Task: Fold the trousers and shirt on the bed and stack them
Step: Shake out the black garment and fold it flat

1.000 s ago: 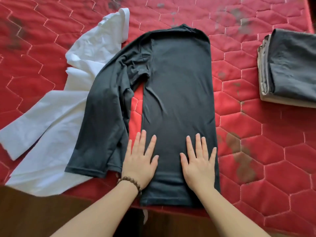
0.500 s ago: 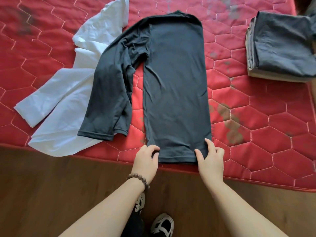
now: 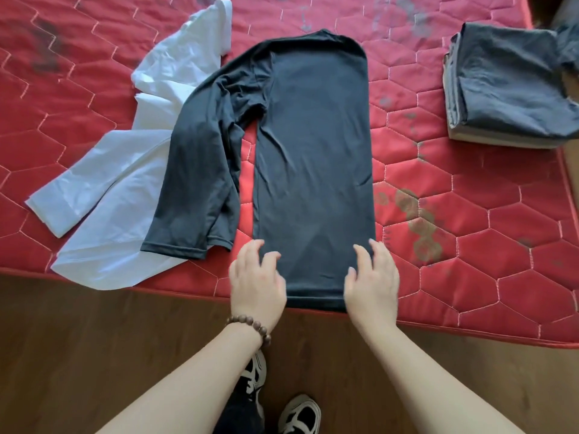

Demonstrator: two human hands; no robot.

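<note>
A black long-sleeved shirt (image 3: 313, 158) lies flat on the red quilted bed (image 3: 470, 245). Its body is folded into a long narrow strip and one sleeve (image 3: 194, 183) trails down the left side. My left hand (image 3: 257, 283) rests on the lower left corner of the strip, fingers loosely curved. On the lower right corner rests my right hand (image 3: 372, 285), fingers also relaxed. The hem shows between them at the bed's edge. A crumpled white garment (image 3: 119, 183) lies partly under the black sleeve.
A stack of folded grey clothes (image 3: 507, 89) sits at the bed's far right edge. The bed's front edge runs just under my hands, with wooden floor (image 3: 94, 355) below. My shoes (image 3: 299, 415) stand close to the bed.
A second ago both hands pressed flat on the shirt. They then drew back and pinched the hem. Now they lie on the lower corners with loose fingers.
</note>
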